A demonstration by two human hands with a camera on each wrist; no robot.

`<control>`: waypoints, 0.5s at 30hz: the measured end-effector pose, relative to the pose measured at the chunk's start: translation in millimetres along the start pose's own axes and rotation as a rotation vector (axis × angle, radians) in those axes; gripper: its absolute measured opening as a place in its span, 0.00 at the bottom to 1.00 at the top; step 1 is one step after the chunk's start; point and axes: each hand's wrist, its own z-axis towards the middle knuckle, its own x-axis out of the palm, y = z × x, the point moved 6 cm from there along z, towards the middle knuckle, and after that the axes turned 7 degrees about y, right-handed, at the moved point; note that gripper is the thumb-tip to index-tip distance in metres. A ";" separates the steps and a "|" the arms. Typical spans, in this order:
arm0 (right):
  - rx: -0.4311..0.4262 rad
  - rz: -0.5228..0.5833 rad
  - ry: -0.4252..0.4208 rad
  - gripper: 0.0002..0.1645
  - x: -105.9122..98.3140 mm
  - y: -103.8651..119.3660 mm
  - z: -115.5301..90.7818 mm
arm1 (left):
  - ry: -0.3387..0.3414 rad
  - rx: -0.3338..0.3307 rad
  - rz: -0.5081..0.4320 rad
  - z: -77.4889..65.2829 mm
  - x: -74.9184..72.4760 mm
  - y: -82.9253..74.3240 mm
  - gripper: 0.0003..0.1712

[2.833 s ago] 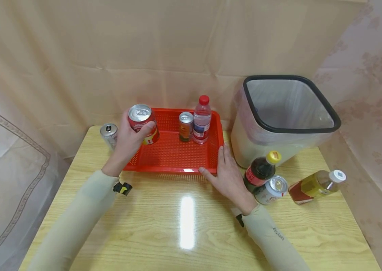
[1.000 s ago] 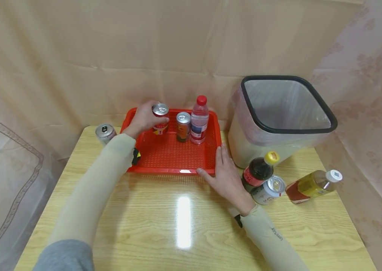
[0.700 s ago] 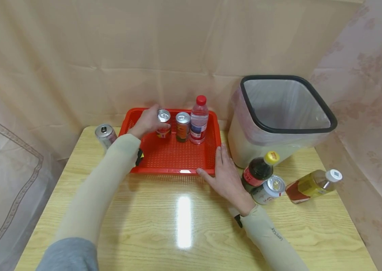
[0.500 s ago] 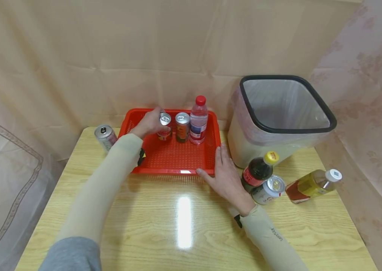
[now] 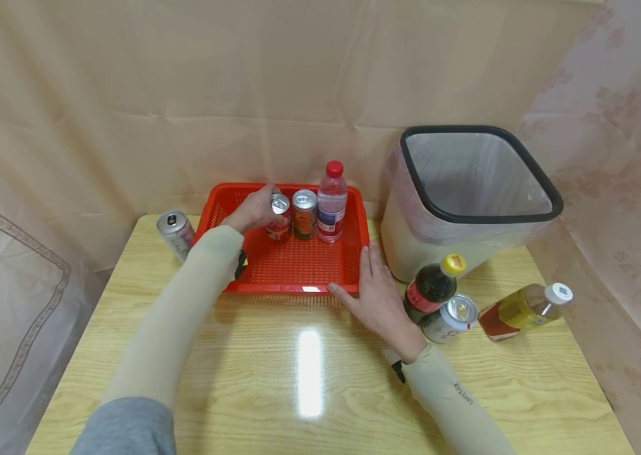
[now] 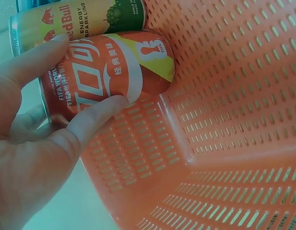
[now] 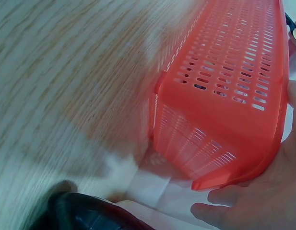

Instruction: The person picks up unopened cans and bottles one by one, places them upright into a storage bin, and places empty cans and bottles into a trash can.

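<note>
My left hand (image 5: 257,210) holds a red soda can (image 5: 279,229) upright inside the red plastic basket (image 5: 292,272), thumb on the near side. In the left wrist view the soda can (image 6: 114,72) lies between thumb and fingers, right up against a Red Bull can (image 6: 90,21). To the right of both cans a clear bottle with a red cap (image 5: 332,205) stands in the basket. My right hand (image 5: 379,303) rests at the basket's front right corner, fingers straight along the side and thumb at the front rim, as the right wrist view of the basket (image 7: 224,115) also shows.
A silver can (image 5: 175,234) stands left of the basket. On the right is a lined bin (image 5: 428,240) with a black rim. Before it stand a dark cola bottle (image 5: 431,291), a white can (image 5: 449,321) and a yellow-brown drink bottle (image 5: 525,313) on the wooden table (image 5: 354,404).
The left hand has lowered the soda can from over the basket's left end into it, then shifted it right to beside the Red Bull can. The right hand has kept its place.
</note>
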 end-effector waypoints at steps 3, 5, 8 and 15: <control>-0.002 0.000 0.001 0.70 0.2 0.0 0.4 | 0.006 -0.011 -0.024 -1.8 0.5 1.2 0.38; -0.001 0.001 0.003 0.70 0.2 0.3 1.0 | 0.012 -0.017 -0.030 -3.6 0.7 1.1 0.38; 0.000 0.005 0.007 0.71 0.3 0.3 1.8 | 0.025 -0.018 -0.029 -4.4 1.4 1.1 0.39; -0.002 0.011 0.007 0.71 -0.1 1.6 3.1 | 0.036 0.016 0.021 -5.8 1.2 -0.1 0.46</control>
